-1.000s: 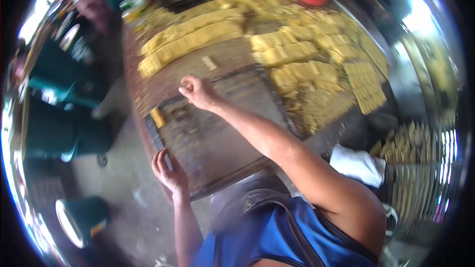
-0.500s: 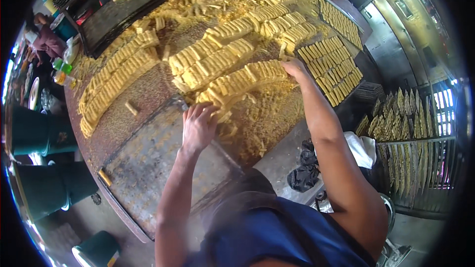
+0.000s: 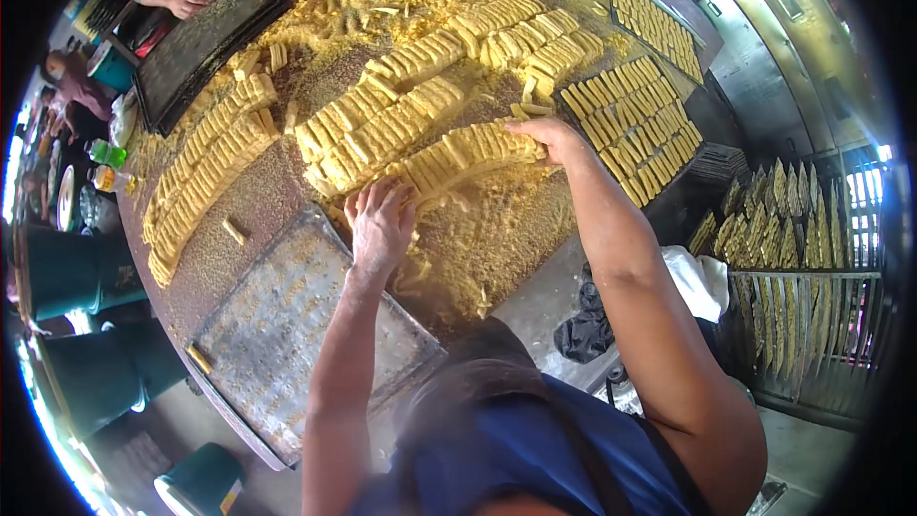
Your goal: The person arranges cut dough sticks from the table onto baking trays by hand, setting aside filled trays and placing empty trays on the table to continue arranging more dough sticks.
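Observation:
A curved row of yellow dough sticks (image 3: 463, 155), packed side by side, lies on the brown round table between my two hands. My left hand (image 3: 379, 225) is closed with bent fingers over the row's left end. At the opposite end my right hand (image 3: 548, 138) grips the last sticks, thumb and fingers curled against them. My palms hide the sticks they press on. Just beyond the row is a wider double block of similar sticks (image 3: 387, 124). Below my left hand lies a worn metal tray (image 3: 277, 296) with a single stick (image 3: 200, 358) at its left edge.
Trays of spaced sticks (image 3: 632, 124) stand at the right. Another double row (image 3: 205, 172) lies at the left. Crumbs and scraps (image 3: 353, 5) cover the table's far part. A co-worker's hand (image 3: 186, 2) is over a dark tray (image 3: 196, 62). A rack (image 3: 802, 272) stands far right.
My view has shifted a little, so the table things sit further left. Both hands stay at the row's ends; my left fingers lie closer against it.

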The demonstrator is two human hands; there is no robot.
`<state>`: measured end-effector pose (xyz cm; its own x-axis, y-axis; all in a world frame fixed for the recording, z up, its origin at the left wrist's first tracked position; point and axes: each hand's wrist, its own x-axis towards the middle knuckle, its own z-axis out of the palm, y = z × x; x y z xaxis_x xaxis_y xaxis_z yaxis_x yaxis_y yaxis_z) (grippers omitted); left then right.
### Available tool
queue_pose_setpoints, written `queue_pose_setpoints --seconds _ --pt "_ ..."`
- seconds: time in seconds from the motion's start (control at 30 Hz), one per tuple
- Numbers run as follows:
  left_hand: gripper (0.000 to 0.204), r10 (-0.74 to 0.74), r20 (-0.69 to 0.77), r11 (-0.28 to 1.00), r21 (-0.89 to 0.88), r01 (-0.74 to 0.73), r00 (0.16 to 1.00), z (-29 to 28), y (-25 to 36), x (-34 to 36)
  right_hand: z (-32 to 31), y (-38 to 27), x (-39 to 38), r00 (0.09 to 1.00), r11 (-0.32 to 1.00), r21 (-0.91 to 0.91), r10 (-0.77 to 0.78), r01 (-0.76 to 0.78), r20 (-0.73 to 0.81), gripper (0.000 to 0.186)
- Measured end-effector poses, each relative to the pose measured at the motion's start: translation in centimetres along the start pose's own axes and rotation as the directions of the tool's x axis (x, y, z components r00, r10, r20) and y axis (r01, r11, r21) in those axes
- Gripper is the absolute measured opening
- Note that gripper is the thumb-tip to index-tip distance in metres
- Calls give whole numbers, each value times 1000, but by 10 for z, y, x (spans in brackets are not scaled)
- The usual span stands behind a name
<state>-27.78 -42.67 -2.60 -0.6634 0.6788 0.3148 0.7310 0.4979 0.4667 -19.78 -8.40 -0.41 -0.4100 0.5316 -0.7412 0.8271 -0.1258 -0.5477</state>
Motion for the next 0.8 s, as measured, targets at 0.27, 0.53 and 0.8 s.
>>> queue_pose_setpoints --seconds 0.27,0.53,0.8 --pt "14 -14 -147 1000 -1 14 989 -75 -58 -73 -19 43 11 947 920 282 -308 273 88 64" --pt "15 -303 -316 940 55 336 899 -176 -135 -214 3 21 -26 966 967 92 -228 240 -119 65" --pt "15 -349 -289 933 -19 359 892 -205 -155 -276 22 17 -21 779 910 -271 -411 314 -473 54"
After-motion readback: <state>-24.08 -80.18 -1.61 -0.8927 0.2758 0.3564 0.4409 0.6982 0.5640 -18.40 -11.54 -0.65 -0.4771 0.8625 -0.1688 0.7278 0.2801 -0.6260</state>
